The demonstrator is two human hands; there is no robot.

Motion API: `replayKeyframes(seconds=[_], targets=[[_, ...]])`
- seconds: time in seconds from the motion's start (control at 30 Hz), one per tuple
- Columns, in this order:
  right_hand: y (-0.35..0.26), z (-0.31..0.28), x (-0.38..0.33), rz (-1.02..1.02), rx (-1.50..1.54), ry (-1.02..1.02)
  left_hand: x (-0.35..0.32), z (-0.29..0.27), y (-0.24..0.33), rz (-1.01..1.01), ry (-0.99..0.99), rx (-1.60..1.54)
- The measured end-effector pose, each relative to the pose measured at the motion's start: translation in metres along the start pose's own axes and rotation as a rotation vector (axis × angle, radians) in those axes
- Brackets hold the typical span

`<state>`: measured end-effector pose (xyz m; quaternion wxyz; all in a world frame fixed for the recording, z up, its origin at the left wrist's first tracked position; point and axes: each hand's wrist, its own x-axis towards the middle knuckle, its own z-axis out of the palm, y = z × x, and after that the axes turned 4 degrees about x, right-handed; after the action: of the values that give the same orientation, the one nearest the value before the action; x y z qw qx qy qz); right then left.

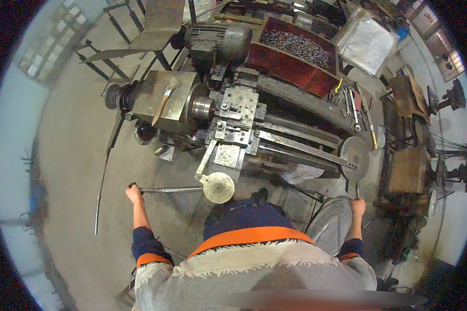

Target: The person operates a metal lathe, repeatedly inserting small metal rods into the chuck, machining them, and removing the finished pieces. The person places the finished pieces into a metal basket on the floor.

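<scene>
My left hand (134, 193) is closed round the end of a long metal lever (174, 189), which runs right to a round pale metal disc (219, 187) in front of the lathe. On the right side, my right hand (357, 207) is wrapped round the lower end of a short handle (352, 185) that comes down from a larger grey disc (354, 155). A flat metal bar (301, 147) links that disc to the tool slide (238, 111). Left of the slide is the round steel chuck (202, 108).
A red box (290, 67) full of small metal parts stands behind the lathe, near a motor (219, 42). A brush (163, 105) rests on the headstock cover. Wrenches (356, 110) lie at the right. A perforated round seat (329, 225) is beside my right arm. A thin rod (99, 205) extends at the left.
</scene>
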<state>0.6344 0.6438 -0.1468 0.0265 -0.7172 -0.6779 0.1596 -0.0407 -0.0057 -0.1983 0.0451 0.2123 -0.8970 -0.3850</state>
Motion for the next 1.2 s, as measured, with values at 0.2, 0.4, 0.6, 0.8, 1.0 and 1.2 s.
replayKeyframes(seconds=[0.2,0.4,0.6,0.8,1.0,1.2], targets=[[-0.007,-0.003,-0.005,0.035,-0.123,0.032,0.010,0.010,-0.005,0.023,0.028,-0.049],[-0.044,-0.026,-0.020,0.084,-0.035,-0.053,-0.013,0.006,0.007,-0.089,-0.128,-0.361],[-0.023,-0.024,0.016,-0.063,-0.202,-0.025,-0.053,0.025,0.014,-0.270,0.114,-0.757],[0.044,-0.019,0.103,-0.176,-0.423,0.046,-0.056,0.091,0.082,-0.294,0.014,-0.705],[0.030,-0.020,0.090,-0.123,-0.353,-0.079,-0.054,0.133,0.152,-0.077,-0.223,-0.632],[-0.004,-0.017,0.020,0.031,-0.281,-0.093,-0.073,0.127,0.184,-0.066,-0.224,-0.593]])
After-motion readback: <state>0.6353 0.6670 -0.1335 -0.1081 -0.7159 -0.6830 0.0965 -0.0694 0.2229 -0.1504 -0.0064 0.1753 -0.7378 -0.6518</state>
